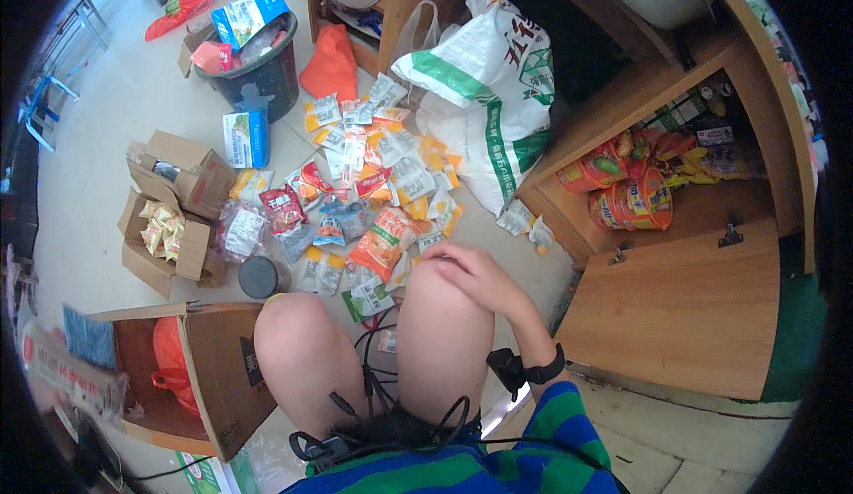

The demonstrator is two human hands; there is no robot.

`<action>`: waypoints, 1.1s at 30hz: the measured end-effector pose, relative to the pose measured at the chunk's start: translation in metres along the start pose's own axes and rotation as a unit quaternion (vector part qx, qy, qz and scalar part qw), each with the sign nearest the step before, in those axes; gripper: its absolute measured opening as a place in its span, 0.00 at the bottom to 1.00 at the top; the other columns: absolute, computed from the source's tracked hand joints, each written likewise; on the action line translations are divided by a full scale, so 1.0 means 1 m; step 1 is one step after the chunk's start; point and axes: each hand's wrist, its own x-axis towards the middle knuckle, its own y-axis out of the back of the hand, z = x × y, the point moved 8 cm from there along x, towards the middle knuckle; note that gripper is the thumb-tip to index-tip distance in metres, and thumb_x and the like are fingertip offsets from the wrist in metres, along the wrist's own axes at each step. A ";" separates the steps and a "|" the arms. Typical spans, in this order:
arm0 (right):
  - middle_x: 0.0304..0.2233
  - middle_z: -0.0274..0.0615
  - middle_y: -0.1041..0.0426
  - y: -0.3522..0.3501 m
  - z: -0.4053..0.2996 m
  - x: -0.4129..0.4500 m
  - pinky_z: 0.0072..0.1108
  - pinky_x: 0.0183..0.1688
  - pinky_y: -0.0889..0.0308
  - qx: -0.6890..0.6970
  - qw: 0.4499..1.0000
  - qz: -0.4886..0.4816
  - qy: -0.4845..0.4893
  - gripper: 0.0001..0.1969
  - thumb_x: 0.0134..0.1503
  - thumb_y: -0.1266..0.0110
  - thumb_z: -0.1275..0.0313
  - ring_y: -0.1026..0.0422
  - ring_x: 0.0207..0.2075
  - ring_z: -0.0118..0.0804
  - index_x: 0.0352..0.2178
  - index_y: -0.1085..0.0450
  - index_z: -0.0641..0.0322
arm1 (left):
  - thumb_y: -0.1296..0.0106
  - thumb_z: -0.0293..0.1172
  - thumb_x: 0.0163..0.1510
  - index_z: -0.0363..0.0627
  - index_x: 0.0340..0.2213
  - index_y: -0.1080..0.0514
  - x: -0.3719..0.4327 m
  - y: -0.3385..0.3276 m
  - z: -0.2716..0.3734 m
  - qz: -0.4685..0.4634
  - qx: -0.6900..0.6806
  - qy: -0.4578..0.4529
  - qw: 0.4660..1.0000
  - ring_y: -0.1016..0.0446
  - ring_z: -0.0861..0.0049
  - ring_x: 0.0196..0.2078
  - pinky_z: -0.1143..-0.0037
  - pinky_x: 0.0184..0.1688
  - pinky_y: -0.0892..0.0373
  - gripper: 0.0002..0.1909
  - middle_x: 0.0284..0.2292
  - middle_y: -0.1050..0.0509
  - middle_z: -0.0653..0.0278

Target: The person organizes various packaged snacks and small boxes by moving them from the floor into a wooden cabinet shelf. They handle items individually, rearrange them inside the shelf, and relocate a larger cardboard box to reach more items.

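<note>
At the far left rim, blurred, my left hand (45, 393) grips a clear plastic packet (73, 377) that bears red writing. The packet is beside an open cardboard box (230, 374) lying on its side, with a red plastic bag (174, 357) inside. My right hand (470, 274) rests on my right knee, fingers bent over it and holding nothing. In front of my knees, many small snack packets (410, 161) are strewn on the floor. Among them are an orange snack bag (383, 241) and a dark red packet (283, 207). A dark-lidded jar (260, 277) stands near my left knee.
On the right, a wooden cabinet has its door (673, 307) swung down, with red instant noodle tubs (633, 201) inside. A white woven sack (493, 121) leans against the cabinet. A full dark bin (256, 84), a blue box (245, 139) and open cartons (193, 251) stand ahead left. Black cables (373, 374) hang between my legs.
</note>
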 end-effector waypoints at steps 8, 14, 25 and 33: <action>0.36 0.45 0.33 0.000 -0.002 -0.021 0.23 0.43 0.42 -0.012 0.996 0.014 0.092 0.12 0.49 0.58 0.74 0.34 0.39 0.38 0.36 0.36 0.65 | 0.44 0.35 0.34 0.37 0.38 0.36 0.104 -0.023 0.112 -0.073 0.052 -0.093 0.992 0.33 0.77 0.36 0.76 0.42 0.39 0.26 0.33 0.31 0.61; 0.37 0.46 0.34 0.026 -0.006 -0.044 0.22 0.45 0.44 -0.002 0.996 -0.010 0.092 0.13 0.48 0.62 0.74 0.36 0.40 0.39 0.35 0.37 0.68 | 0.48 0.35 0.38 0.36 0.36 0.35 0.165 -0.073 0.103 -0.104 0.165 -0.108 0.975 0.31 0.72 0.32 0.76 0.37 0.35 0.22 0.29 0.29 0.57; 0.35 0.46 0.34 0.040 0.017 -0.056 0.22 0.45 0.44 0.084 0.994 0.015 0.070 0.14 0.46 0.62 0.72 0.36 0.40 0.40 0.34 0.37 0.68 | 0.50 0.32 0.43 0.43 0.47 0.45 0.134 -0.090 0.044 0.094 0.258 -0.059 0.960 0.35 0.59 0.42 0.69 0.44 0.40 0.28 0.39 0.34 0.51; 0.35 0.46 0.34 0.045 0.018 -0.049 0.22 0.45 0.44 0.074 0.996 -0.004 0.047 0.15 0.46 0.62 0.71 0.36 0.40 0.39 0.34 0.37 0.70 | 0.53 0.31 0.43 0.47 0.50 0.48 0.008 -0.133 0.073 0.253 0.314 0.004 0.915 0.51 0.61 0.54 0.66 0.54 0.53 0.31 0.50 0.47 0.55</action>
